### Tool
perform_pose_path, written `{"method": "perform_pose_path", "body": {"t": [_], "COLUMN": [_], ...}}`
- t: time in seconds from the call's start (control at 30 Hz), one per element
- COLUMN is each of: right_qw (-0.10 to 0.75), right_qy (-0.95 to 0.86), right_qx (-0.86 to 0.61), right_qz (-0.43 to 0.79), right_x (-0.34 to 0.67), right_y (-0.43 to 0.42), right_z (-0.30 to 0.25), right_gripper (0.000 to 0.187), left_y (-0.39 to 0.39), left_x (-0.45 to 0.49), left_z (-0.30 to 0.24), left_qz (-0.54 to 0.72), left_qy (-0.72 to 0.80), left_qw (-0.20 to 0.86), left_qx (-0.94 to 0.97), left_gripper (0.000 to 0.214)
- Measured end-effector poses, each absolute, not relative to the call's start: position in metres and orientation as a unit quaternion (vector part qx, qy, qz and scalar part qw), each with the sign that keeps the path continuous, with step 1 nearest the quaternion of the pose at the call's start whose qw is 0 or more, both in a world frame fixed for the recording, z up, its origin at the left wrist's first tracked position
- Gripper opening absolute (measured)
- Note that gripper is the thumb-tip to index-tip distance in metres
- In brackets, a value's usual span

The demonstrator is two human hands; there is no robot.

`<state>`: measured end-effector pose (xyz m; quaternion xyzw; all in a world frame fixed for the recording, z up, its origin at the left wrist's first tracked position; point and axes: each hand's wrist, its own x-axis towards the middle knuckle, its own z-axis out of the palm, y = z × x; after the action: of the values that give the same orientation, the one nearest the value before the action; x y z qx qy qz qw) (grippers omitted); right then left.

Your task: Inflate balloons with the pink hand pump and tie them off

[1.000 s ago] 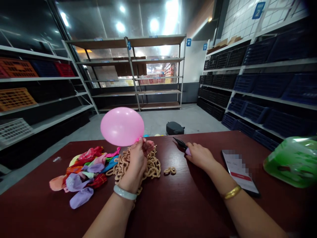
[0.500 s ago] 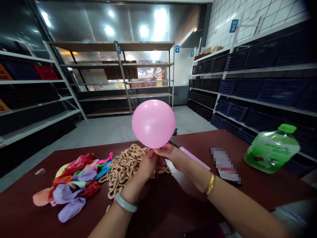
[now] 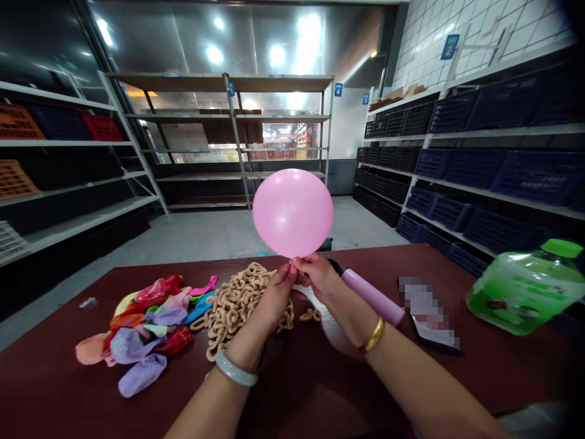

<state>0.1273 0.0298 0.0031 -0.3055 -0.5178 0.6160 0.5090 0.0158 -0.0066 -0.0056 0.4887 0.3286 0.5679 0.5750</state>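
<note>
A round, inflated pink balloon [image 3: 293,212] stands upright above the table, its neck pointing down. Both hands meet at that neck. My left hand [image 3: 280,292] pinches it from the left, and my right hand [image 3: 319,274] grips it from the right with bent fingers. The fingertips partly cover the neck, so whether it is knotted cannot be seen. Behind my left hand lies a heap of tan ring-shaped pieces [image 3: 233,299]. A pink cylinder [image 3: 372,296] with a black end, perhaps a balloon pump, lies beyond my right forearm.
Several uninflated balloons [image 3: 141,341] in many colours lie at the left of the dark red table [image 3: 292,390]. At right are a phone [image 3: 434,329] and a green liquid jug [image 3: 525,292]. Shelves with dark blue crates [image 3: 475,171] line the right wall; bare racks [image 3: 196,119] stand behind.
The balloon and both hands sit slightly higher and further right in view, as the whole scene has shifted right. Both hands keep their hold on the neck.
</note>
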Motion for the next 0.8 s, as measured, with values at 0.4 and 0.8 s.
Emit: {"method": "perform_pose_path", "body": {"t": [0.4,0.8], "right_qw": [0.529,0.530], "right_qy": [-0.523,-0.502], "right_qx": [-0.302,-0.249], "right_qz": [0.596,0.637], "right_x": [0.141,0.152], "right_y": [0.020,0.012], "right_z": [-0.003,0.018], "right_gripper": [0.026,0.026], "left_y": [-0.010,-0.019], "left_x": [0.017,0.023], "left_z": [-0.010,-0.001], "left_qz": [0.550,0.536], "left_qy": [0.363,0.368], "left_qw": [0.581,0.479], "left_qx": [0.478,0.590], "left_gripper": [0.040,0.034]}}
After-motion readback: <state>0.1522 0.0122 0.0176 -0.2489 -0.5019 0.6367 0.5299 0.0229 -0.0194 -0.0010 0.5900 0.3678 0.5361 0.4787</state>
